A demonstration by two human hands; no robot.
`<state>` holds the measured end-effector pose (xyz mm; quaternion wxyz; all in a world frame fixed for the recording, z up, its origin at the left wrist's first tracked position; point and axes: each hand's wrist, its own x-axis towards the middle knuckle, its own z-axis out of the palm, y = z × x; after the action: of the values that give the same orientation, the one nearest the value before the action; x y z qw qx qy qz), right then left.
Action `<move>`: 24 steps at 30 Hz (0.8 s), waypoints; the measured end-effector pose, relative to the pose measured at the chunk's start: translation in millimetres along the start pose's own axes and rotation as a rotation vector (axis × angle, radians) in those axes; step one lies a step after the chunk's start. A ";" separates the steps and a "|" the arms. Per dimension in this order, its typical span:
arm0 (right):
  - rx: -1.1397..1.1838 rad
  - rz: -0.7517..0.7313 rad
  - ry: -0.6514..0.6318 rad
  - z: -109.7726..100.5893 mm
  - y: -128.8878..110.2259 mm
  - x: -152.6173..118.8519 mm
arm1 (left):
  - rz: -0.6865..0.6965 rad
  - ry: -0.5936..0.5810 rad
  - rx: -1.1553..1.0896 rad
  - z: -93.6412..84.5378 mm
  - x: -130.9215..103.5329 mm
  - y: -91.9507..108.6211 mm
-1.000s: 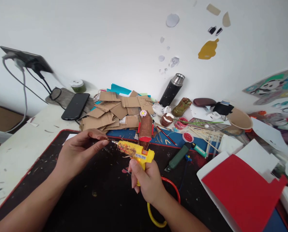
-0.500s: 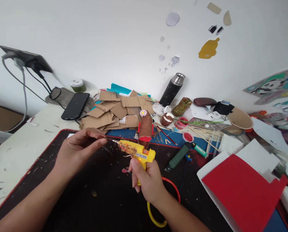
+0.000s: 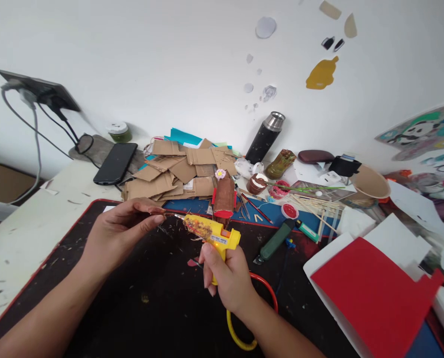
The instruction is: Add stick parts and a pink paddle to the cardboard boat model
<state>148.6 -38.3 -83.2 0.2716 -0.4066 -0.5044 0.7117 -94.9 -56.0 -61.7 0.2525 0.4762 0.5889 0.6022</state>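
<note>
My right hand (image 3: pixel 227 278) is wrapped round the handle of a yellow hot glue gun (image 3: pixel 203 227) that points left, its barrel crusted with coloured specks. My left hand (image 3: pixel 127 233) is closed, pinching a small thin brown piece (image 3: pixel 163 212) between thumb and fingers; its full shape is hidden by the fingers. The gun's metal tip is close to this piece, and I cannot tell if they touch. Just beyond the gun stands a brown model (image 3: pixel 224 194) with red sides and a pink flower on top.
Cardboard pieces (image 3: pixel 184 166) are heaped at the back. A green cutter (image 3: pixel 276 242) lies right of the gun, and red sheet (image 3: pixel 374 293) farther right. A black flask (image 3: pixel 266 136) leans by the wall. A phone (image 3: pixel 116 163) lies back left. A red-yellow cord ring (image 3: pixel 275 293) is by my right wrist.
Almost nothing has moved. The brown piece in my left hand shows slightly more near the glue gun's tip, and the gun has shifted very slightly.
</note>
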 end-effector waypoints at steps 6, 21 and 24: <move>0.002 0.002 -0.001 -1.5 0.4 0.6 | -0.010 -0.019 -0.021 0.9 0.3 1.4; 0.004 0.004 -0.003 -1.4 1.7 0.4 | 0.021 -0.048 0.030 -2.5 -0.8 -4.1; 0.003 0.007 -0.001 -1.5 1.3 0.4 | 0.022 -0.047 0.026 -2.2 0.2 -2.0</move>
<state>149.7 -37.7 -84.8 0.2695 -0.4074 -0.5019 0.7138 -97.4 -56.5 -63.2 0.2533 0.4999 0.5854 0.5859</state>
